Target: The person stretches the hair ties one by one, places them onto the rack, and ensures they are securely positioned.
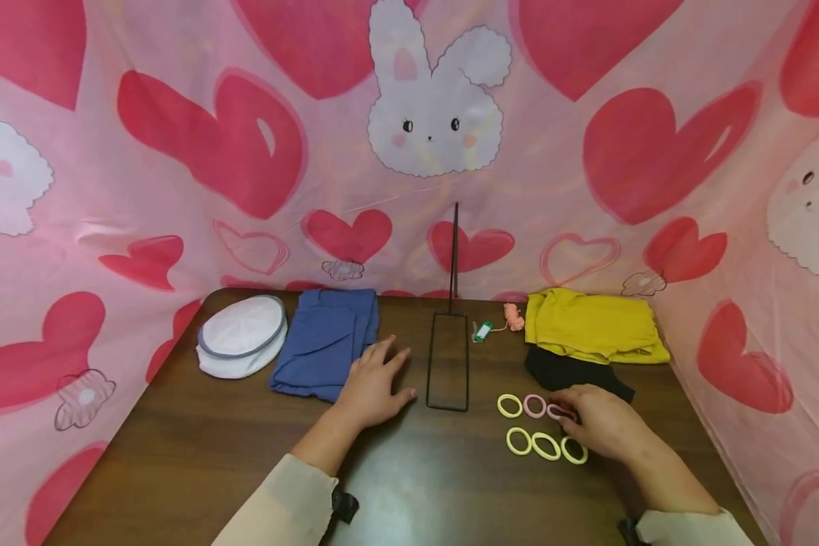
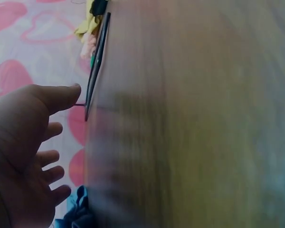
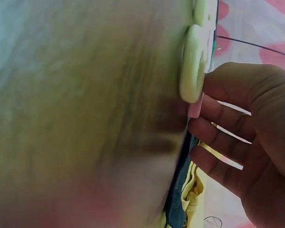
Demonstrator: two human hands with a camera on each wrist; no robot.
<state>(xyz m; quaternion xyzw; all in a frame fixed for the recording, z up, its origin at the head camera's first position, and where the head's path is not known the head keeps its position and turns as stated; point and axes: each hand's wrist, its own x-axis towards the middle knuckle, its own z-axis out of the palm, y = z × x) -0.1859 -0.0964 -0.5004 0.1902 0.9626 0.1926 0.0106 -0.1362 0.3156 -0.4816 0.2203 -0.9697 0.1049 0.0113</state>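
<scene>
My right hand (image 1: 604, 425) pinches a pink hair tie (image 1: 561, 412) at the right end of the upper row, its loop looking squeezed narrow. In the right wrist view, the thumb and fingers (image 3: 223, 118) meet around that tie, partly hidden behind a pale yellow tie (image 3: 192, 64). Beside it lie another pink tie (image 1: 535, 406) and a yellow one (image 1: 509, 406); more yellow hair ties (image 1: 546, 447) form the lower row. My left hand (image 1: 374, 385), fingers spread and holding nothing, is over the table between the folded blue cloth (image 1: 321, 341) and a black wire stand (image 1: 428, 364).
A white cap with grey edging (image 1: 242, 326) sits at the far left. Behind the ties are a black cloth (image 1: 573, 371) and a folded yellow cloth (image 1: 594, 326). A green tag (image 1: 482, 331) and a peach yarn bundle (image 1: 514, 317) lie right of the stand. A patterned curtain (image 1: 553, 189) surrounds the table.
</scene>
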